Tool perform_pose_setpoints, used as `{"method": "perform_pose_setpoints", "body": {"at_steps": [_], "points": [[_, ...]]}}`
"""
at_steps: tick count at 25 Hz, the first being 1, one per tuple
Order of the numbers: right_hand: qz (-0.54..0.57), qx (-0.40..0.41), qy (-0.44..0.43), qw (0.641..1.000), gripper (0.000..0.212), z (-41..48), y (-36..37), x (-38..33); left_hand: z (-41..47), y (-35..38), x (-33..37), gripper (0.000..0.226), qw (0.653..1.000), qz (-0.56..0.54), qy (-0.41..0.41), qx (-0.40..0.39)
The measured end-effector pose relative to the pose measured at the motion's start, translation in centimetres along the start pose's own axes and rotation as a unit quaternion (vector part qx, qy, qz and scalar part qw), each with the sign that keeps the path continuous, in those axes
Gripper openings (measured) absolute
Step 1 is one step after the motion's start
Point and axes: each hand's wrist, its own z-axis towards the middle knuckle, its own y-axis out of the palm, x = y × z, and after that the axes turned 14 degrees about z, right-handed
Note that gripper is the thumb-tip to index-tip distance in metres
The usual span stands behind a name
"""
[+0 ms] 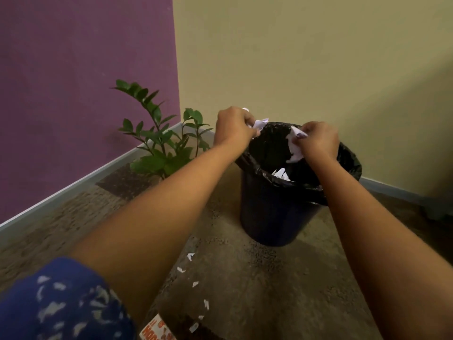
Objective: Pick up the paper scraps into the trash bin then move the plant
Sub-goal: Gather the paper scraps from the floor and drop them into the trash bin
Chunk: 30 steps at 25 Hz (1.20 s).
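The left hand [234,126], in the middle of the frame, is clenched around a crumpled bunch of white paper scraps [260,123]. The scraps stick out past its curled fingers at the upper left edge of the trash bin [269,217]. The right hand [318,141], just right of centre, pinches a second wad [295,146] of torn white paper between curled fingers and thumb. That paper hangs down over the bin's mouth. The two hands are apart, with the open mouth between them.

The bin is a round, dark bucket standing upright on the floor right of centre. It is lined with a glossy, wrinkled black bag [350,165] folded out over its rim. Inside, a few pointed white pieces [280,173] lie against the liner near the front rim.

More small, ragged white bits [195,283] are strewn on the speckled brown carpet [257,278] in a loose line toward the bottom centre of the frame. The plant [157,143] has glossy dark green leaves on thin upright stems. It stands left of the bin, in the corner where the purple wall [85,82] at upper left meets the beige wall [306,57]. A blue patterned sleeve [61,303] fills the lower left corner.
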Motion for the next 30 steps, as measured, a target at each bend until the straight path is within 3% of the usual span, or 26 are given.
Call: {"method": "perform_pose_setpoints", "body": {"at_steps": [4,6,10,12,15,17,21,24,26,28,30], "points": [[-0.115,-0.178,0.063,0.975,0.051,0.6,-0.8,3.3,0.5,3.1,1.9,0.019,0.997,0.047,0.022,-0.062],[-0.102,-0.157,0.064,0.98,0.053,0.9,-1.2,4.0,0.6,4.2,2.4,0.023,0.992,0.056,0.033,-0.106],[-0.035,-0.056,0.029,0.997,0.031,0.7,-1.5,3.8,0.5,5.6,2.5,0.047,0.965,0.116,0.097,-0.213],[0.009,-0.016,0.017,1.0,0.027,0.1,-1.3,3.1,0.1,5.9,2.1,0.041,0.973,0.12,0.109,-0.163],[0.059,0.05,-0.034,0.996,0.025,-2.0,0.2,1.6,-1.5,5.4,0.2,0.025,0.992,0.058,0.106,0.03],[0.053,0.08,-0.086,0.992,0.022,-4.4,1.9,0.8,-2.9,5.0,-2.7,0.022,0.978,0.063,0.138,0.142],[0.017,0.112,-0.164,0.98,0.022,-9.7,5.5,0.1,-7.2,4.4,-11.0,0.021,0.96,0.17,0.09,0.203],[0.014,0.106,-0.207,0.973,0.025,-13.6,8.7,0.2,-11.6,3.7,-18.2,0.025,0.96,0.243,-0.004,0.14],[0.016,0.066,-0.217,0.974,0.026,-16.4,10.9,0.6,-14.3,3.0,-22.8,0.029,0.949,0.305,-0.075,0.035],[-0.001,-0.021,-0.219,0.975,0.027,-19.0,12.9,1.7,-16.4,2.6,-26.3,0.037,0.924,0.34,-0.164,-0.065],[-0.026,-0.157,-0.204,0.966,0.03,-21.4,14.6,3.2,-17.9,2.8,-28.1,0.048,0.903,0.341,-0.229,-0.125]]}}
